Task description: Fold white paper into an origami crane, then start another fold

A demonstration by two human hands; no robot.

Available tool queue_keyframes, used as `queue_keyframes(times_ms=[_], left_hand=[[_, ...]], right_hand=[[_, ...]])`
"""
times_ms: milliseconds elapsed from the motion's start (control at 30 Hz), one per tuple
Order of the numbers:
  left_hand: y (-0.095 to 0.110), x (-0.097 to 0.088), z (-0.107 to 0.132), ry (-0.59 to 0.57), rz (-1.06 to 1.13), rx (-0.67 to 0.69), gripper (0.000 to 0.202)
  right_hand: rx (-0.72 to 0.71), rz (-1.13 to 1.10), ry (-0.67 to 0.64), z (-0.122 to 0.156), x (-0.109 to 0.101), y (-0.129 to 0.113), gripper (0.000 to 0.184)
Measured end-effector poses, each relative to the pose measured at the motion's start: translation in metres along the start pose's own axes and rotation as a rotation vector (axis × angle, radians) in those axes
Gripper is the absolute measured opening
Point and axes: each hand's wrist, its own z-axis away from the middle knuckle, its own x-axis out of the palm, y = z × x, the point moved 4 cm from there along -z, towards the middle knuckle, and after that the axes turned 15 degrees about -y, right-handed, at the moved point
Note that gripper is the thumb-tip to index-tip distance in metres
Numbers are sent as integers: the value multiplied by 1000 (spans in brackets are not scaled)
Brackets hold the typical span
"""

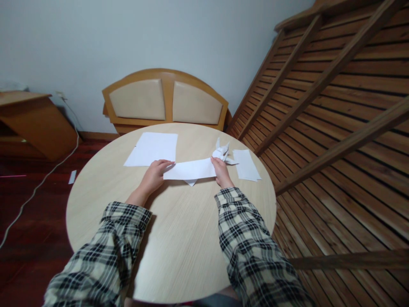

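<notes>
Checked shirt sleeves [96, 251] lie closest to us, extending over a round wooden table [179, 243]. We find the left hand [154, 176] nearly closed, gripping one end of a white paper strip [189, 169]; the right hand [221, 171] pinches the other end between thumb and fingers. We place the strip above the table's middle, between a larger paper sheet [154, 149] and a stack of paper slips [246, 164]. We note crumpled-looking paper [221, 151] just beyond the right hand.

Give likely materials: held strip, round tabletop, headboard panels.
Held strip: matte white paper, likely; thin, crisp edges, no gloss. Round tabletop: satin laminate or wood veneer; fine pale grain, soft glare. Headboard panels: perhaps beige leatherette; smooth, faint sheen.
</notes>
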Motion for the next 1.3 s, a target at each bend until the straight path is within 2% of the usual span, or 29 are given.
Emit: queue_keyframes(times_ms=[167,367,600,867,1100,1300], left_hand=[[-1,-2,0,18,-33,-35,55],[-2,-3,-2,69,98,-86,23],[-8,-1,-1,183,361,-157,21],[-13,4,1,217,430,-281,36],[-6,6,0,168,430,-293,42],[-2,5,0,161,469,-309,45]], right_hand=[[-3,32,-50,0,1,0,36],[-26,63,-105,0,5,-2,39],[105,-40,-109,1,11,-1,46],[116,5,-187,3,17,-5,48],[48,128,-247,8,27,-11,43],[61,119,-215,6,25,-10,34]])
